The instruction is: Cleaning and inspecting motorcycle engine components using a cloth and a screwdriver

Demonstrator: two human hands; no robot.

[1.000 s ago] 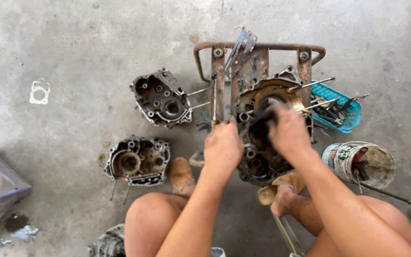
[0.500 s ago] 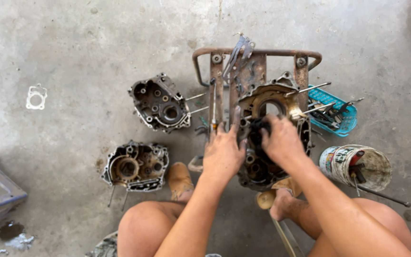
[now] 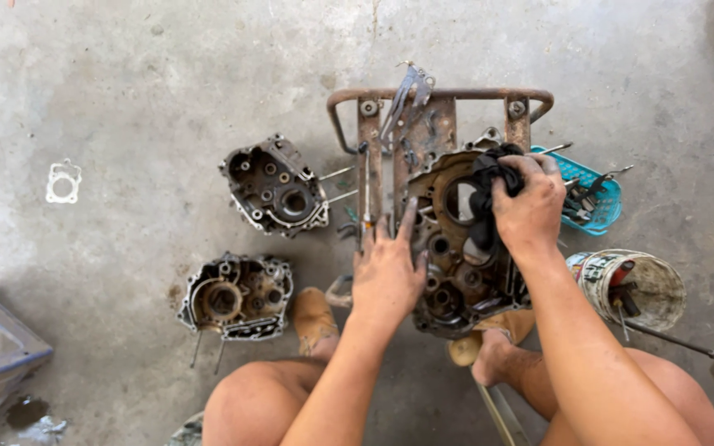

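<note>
While the left hand [image 3: 387, 277] presses flat, fingers spread, steadying the engine case [image 3: 456, 248] on the rusty stand [image 3: 369, 157], the right hand [image 3: 529, 206], at 2 o'clock, clenches a black rag [image 3: 483, 177] against it.

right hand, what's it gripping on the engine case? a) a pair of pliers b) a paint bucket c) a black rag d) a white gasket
c: the right hand is closed around a black rag pressed against the engine case on the rusty metal stand, while the left hand lies flat on the case's left edge.
</note>
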